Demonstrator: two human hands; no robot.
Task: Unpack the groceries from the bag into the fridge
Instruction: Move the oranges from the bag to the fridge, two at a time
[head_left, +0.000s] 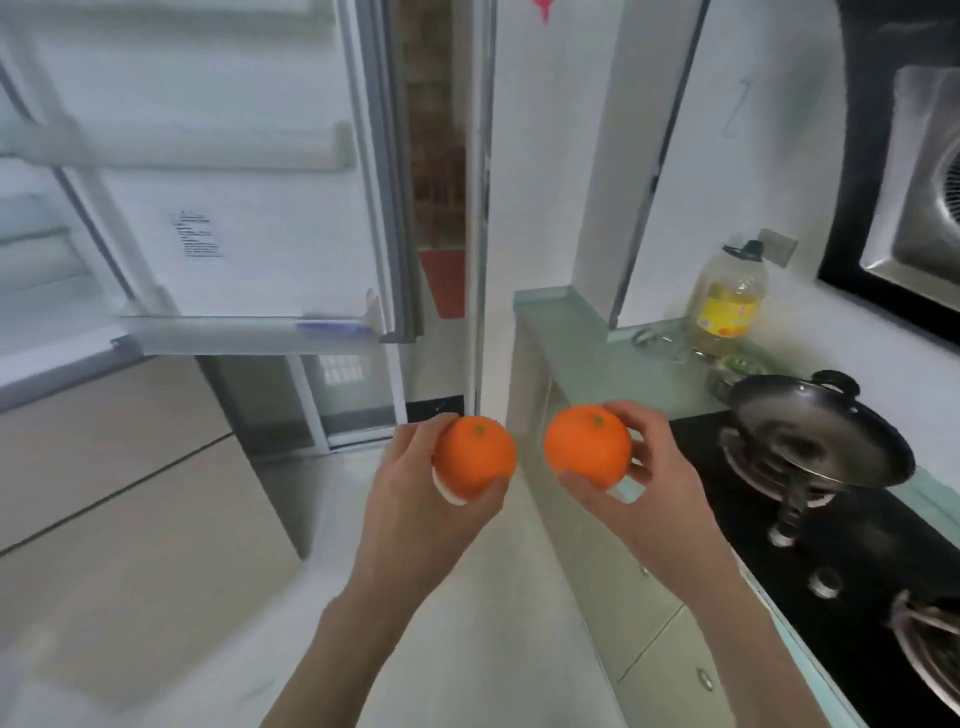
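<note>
The open white fridge door (234, 208), with its clear plastic door shelves, fills the upper left of the frame; it is blurred, and the printed label on its inner face cannot be read. The fridge's interior is cut off at the left edge. Below the door lie large beige floor tiles (130, 519).

At lower centre the left hand (415, 499) curls its fingers and thumb round a round orange fruit with a small green stem mark (474, 454); a white patch shows under the fruit, but what it is cannot be made out. Just beside it, apart and not touching, the right hand (649, 483) grips a second round orange fruit (587, 446) the same way, thumb below and fingers behind. Both fruits are held in the air in front of the fridge's lower corner.

To the right runs a pale green countertop (561, 332) carrying a clear plastic oil bottle with a yellow label (730, 296). Nearer, a dark metal wok (815, 431) sits on a black glass gas hob (857, 545). A steel range hood (914, 182) is cut off at the upper right.
</note>
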